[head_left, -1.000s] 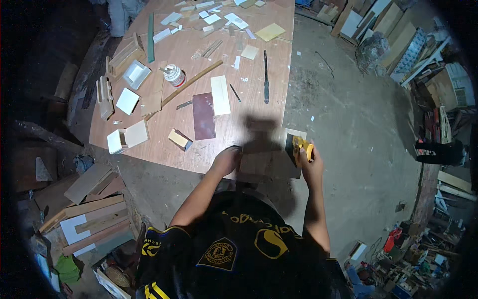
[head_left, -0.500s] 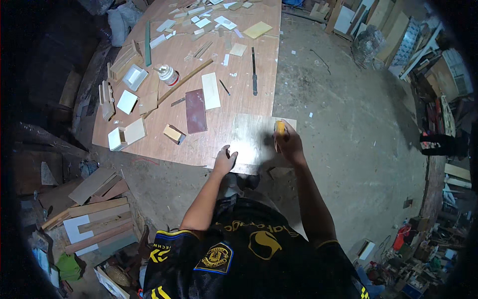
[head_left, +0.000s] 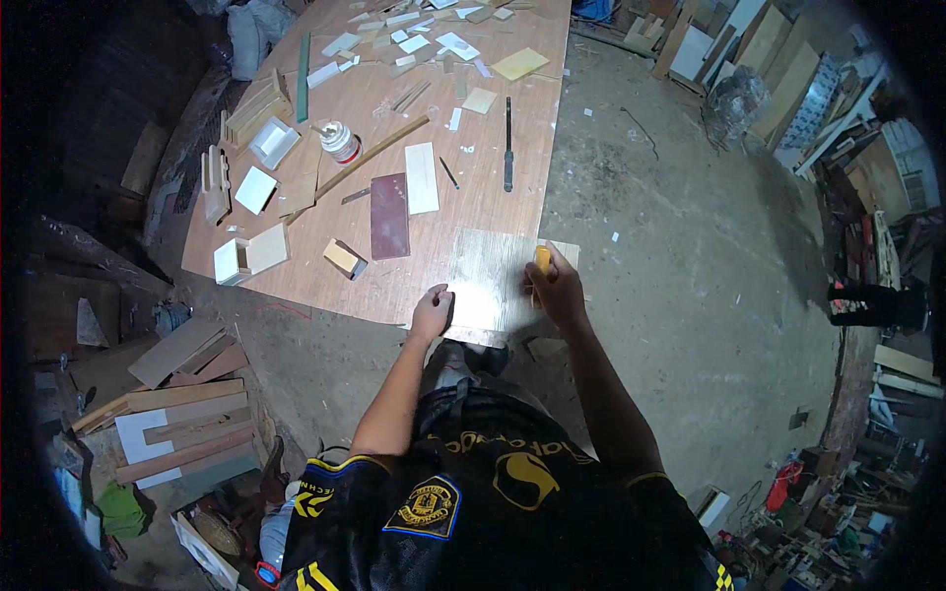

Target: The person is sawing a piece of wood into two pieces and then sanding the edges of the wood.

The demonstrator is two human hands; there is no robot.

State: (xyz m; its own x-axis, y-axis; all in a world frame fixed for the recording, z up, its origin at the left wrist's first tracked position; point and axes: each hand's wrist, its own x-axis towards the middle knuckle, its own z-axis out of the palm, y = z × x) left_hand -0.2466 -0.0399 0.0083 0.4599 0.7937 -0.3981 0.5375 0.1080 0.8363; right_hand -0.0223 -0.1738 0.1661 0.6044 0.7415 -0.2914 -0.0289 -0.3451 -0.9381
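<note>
A thin, shiny wooden board (head_left: 485, 261) lies over the near right corner of the table, jutting past its edge. My left hand (head_left: 431, 312) grips the board's left edge near its front corner, fingers curled. At the board's right side, my right hand (head_left: 559, 288) is closed round a small yellow-handled tool (head_left: 543, 258). Its working end is hidden by my fingers and shadow. Left of the board on the table lie a dark red panel (head_left: 389, 217), a pale wooden strip (head_left: 422, 177) and a small wooden block (head_left: 343, 258).
Small wooden boxes (head_left: 274, 143), an open jar (head_left: 339, 143) and a long wooden strip (head_left: 370, 158) occupy the table's left half. A black-handled tool (head_left: 508, 148) lies toward its right edge. Wood offcuts (head_left: 434, 44) cover the far end. Stacked boards (head_left: 187, 424) stand on the floor at left.
The board and both my hands have shifted slightly left. The yellow-handled tool has moved a little left and nearer to me. My whole view has tilted slightly.
</note>
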